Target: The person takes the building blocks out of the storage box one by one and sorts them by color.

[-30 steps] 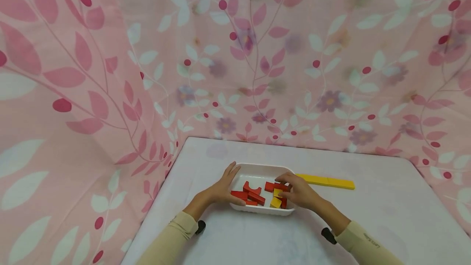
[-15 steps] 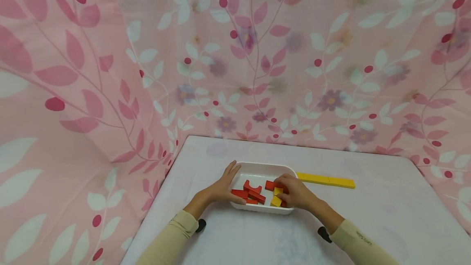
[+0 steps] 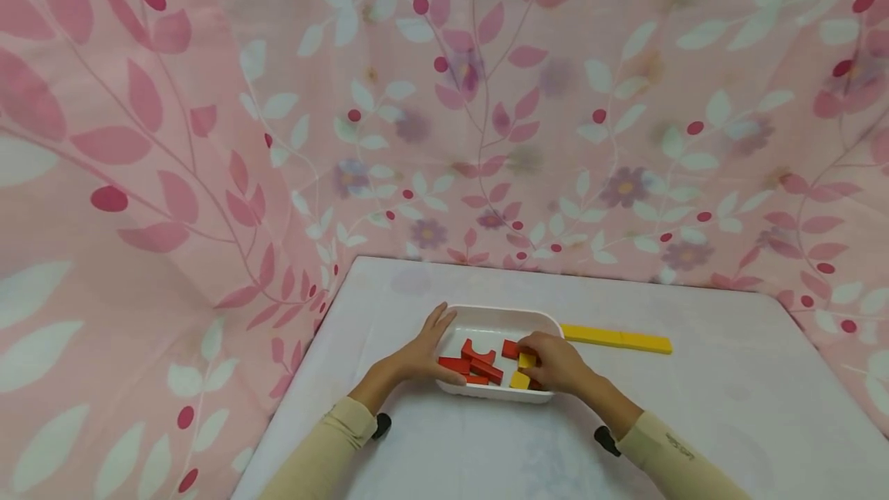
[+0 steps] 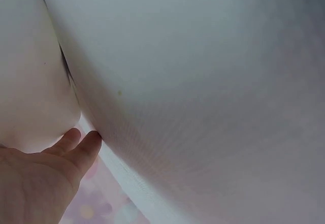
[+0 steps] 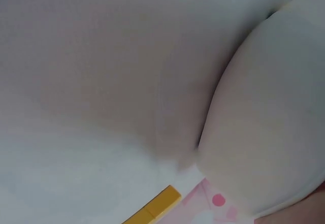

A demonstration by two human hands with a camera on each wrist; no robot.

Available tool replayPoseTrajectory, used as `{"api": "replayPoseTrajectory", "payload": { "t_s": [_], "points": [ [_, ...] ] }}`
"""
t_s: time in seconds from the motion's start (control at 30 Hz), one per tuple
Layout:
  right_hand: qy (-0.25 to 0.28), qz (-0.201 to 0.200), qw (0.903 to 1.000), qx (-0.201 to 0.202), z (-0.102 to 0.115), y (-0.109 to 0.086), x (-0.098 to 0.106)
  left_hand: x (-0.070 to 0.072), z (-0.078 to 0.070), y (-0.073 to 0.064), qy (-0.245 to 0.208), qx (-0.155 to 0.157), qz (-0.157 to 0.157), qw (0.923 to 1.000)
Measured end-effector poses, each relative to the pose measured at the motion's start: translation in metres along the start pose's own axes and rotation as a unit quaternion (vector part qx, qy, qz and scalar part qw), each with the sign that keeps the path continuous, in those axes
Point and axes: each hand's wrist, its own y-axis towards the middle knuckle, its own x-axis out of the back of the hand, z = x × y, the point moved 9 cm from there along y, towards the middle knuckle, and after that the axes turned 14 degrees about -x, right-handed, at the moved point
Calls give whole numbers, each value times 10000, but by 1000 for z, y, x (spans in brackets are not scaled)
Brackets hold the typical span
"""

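Note:
A white plastic tray [image 3: 486, 396] holds red and yellow toy building blocks. My left hand [image 3: 417, 357] lies along the tray's left end, fingers stretched at the rim and thumb near the front corner. In the left wrist view, its straight fingers [image 4: 84, 150] touch the tray's outer wall [image 4: 35, 82]. Inside the right end, my right hand [image 3: 559, 363] pinches a yellow block [image 3: 527, 360] between thumb and fingers. Just below is another yellow block [image 3: 519, 380]. To the left lie a red arch block [image 3: 478, 353] and several red blocks [image 3: 486, 370]. The right hand partly hides nearby red pieces.
Yellow bars [image 3: 618, 338] lie end to end on the white-covered table [image 3: 729, 392], behind and right of the tray. A pink floral curtain [image 3: 486, 99] stands along the table's back and left sides.
My right hand has moved slightly left and its fingers have closed on the upper yellow block. The left hand stays at the tray's left end.

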Motion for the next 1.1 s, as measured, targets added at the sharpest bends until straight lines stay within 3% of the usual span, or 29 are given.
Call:
{"api": "replayPoseTrajectory", "payload": {
  "t_s": [0.27,0.5,0.77,1.1],
  "points": [
    [-551,-286,9981,0,3,5,-4,0,0,-1,68,48,30,10000],
    [137,-370,9992,15,-1,2,0,0,2,-1,54,77,11,10000],
    [468,-196,9981,348,3,-5,5,0,1,-1,54,46,32,10000],
    [894,-302,9955,42,-5,-4,6,1,0,-1,43,65,-1,10000]
  ]
}}
